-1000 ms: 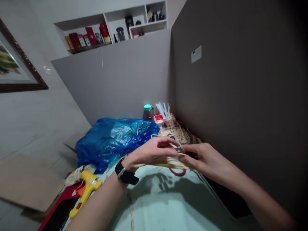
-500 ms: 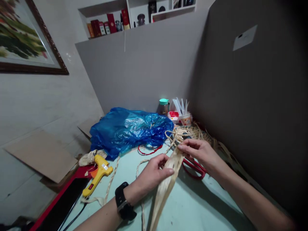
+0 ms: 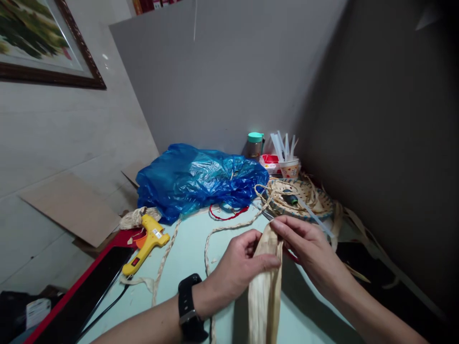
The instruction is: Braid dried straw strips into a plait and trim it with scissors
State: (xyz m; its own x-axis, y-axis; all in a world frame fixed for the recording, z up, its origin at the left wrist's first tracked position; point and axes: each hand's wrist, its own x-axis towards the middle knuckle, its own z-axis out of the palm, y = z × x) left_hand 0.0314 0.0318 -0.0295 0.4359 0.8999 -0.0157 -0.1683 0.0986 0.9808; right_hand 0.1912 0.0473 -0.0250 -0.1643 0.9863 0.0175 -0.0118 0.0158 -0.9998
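A long, pale, dried corn husk (image 3: 264, 296) hangs between my hands, its lower end running out of the bottom of the view. My left hand (image 3: 247, 265) grips it near the upper part, thumb across the front and the other fingers behind. At its top edge, my right hand (image 3: 301, 239) pinches it between thumb and fingers. Part of a red handle (image 3: 292, 256) shows behind my right hand; most of it is hidden. A braided cord (image 3: 229, 226) curves over the table to the left of the husk.
A yellow glue gun (image 3: 147, 248) lies at left beside a black panel (image 3: 96, 291). Behind stand a crumpled blue plastic bag (image 3: 201, 184), a green-lidded jar (image 3: 255, 145) and a paper cup (image 3: 289, 168) holding glue sticks. A woven basket (image 3: 324, 205) sits at right with fibre strips.
My view has tilted down and the basket shows more fully. The husk now hangs more upright and looks wider, with both hands still on it. The red handles are mostly covered now.
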